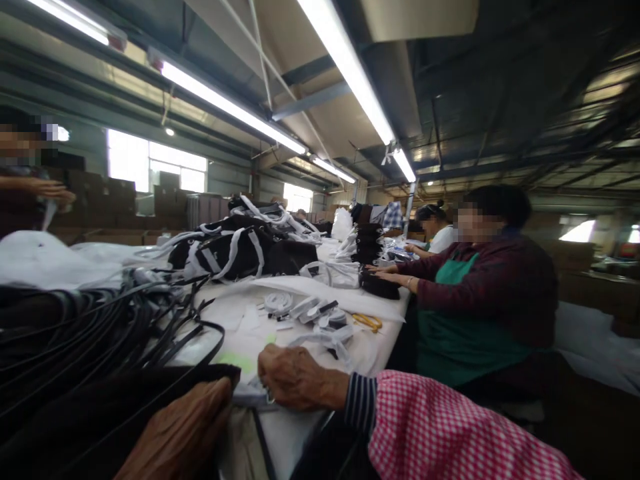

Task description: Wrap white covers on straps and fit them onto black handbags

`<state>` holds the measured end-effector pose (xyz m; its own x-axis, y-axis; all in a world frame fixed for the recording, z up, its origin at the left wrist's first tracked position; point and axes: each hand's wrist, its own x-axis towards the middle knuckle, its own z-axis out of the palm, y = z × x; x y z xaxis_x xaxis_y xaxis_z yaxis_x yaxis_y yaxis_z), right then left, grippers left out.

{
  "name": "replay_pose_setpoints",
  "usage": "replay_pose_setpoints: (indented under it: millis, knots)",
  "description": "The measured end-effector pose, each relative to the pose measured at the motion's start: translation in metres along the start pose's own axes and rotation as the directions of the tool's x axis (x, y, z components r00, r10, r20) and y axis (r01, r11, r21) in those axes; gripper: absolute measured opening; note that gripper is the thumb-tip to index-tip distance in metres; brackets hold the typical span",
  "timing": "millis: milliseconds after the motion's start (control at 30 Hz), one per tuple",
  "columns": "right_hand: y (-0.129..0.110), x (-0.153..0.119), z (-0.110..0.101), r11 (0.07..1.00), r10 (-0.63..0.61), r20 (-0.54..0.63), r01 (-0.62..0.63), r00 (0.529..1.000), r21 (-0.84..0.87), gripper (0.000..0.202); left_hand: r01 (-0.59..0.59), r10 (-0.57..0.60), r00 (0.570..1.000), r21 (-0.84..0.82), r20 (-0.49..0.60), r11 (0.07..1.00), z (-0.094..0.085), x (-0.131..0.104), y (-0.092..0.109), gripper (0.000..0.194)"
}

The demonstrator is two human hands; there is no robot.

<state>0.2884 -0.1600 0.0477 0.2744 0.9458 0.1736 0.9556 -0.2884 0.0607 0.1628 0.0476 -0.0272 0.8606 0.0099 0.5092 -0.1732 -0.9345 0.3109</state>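
My left hand [180, 430] lies low at the bottom edge on a sheet of black fabric [75, 427], fingers pressed over its right edge. My right hand [295, 377], in a red checked sleeve with a striped cuff, rests on the white table [300, 427] just right of it. Its fingers curl over a small pale piece [250, 395]; a ring shows on one finger. What the piece is cannot be made out. The two hands are about a hand's width apart.
A bundle of black straps [100, 320] lies to the left. Black bags with white straps [240, 250] are piled mid-table. Small white parts [310, 310] and yellow scissors [367, 321] lie ahead. A seated co-worker in a green apron [465, 313] works on the right; another person [25, 173] stands far left.
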Motion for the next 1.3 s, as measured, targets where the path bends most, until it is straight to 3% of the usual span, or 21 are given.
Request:
replay_pose_setpoints:
  millis: [67,167,367,500,667,867,1100,1200,1300]
  knots:
    - [-0.012,-0.011,-0.010,0.985,0.060,-0.060,-0.049,0.996,0.168,0.012,0.082,-0.078,0.989,-0.032,0.125,0.996,-0.015,0.001,0.019,0.030]
    - [-0.025,-0.016,-0.015,0.943,0.063,-0.085,-0.031,0.994,0.333,0.007,0.220,-0.203,0.958,-0.063,0.204,0.974,-0.029,0.011,0.036,0.030]
    - [-0.039,-0.001,0.005,0.946,0.034,-0.062,-0.012,0.998,0.325,0.006,0.437,-0.386,0.883,-0.164,0.269,0.884,-0.040,0.023,0.036,0.025]
    - [-0.037,0.003,0.012,0.927,0.070,-0.061,-0.042,0.996,0.373,0.008,0.521,-0.442,0.840,-0.240,0.314,0.819,-0.044,0.023,0.035,0.024]
    - [-0.038,0.004,0.006,0.917,0.080,0.006,-0.076,0.997,0.392,0.011,0.535,-0.435,0.833,-0.295,0.342,0.791,-0.045,0.021,0.034,0.022]
    - [-0.035,0.021,0.000,0.855,0.121,0.138,-0.173,0.983,0.489,0.011,0.471,-0.392,0.870,-0.267,0.300,0.841,-0.040,0.017,0.035,0.021]
    - [-0.021,0.039,0.005,0.658,0.130,0.325,-0.327,0.937,0.679,0.008,0.410,-0.349,0.894,-0.200,0.281,0.890,-0.041,0.015,0.043,0.025]
    - [-0.021,0.041,0.010,0.604,0.149,0.332,-0.352,0.931,0.715,0.011,0.389,-0.318,0.903,-0.235,0.289,0.891,-0.041,0.015,0.043,0.026]
    - [-0.027,0.039,0.014,0.628,0.169,0.262,-0.309,0.950,0.715,0.024,0.365,-0.272,0.912,-0.308,0.306,0.879,-0.039,0.015,0.039,0.026]
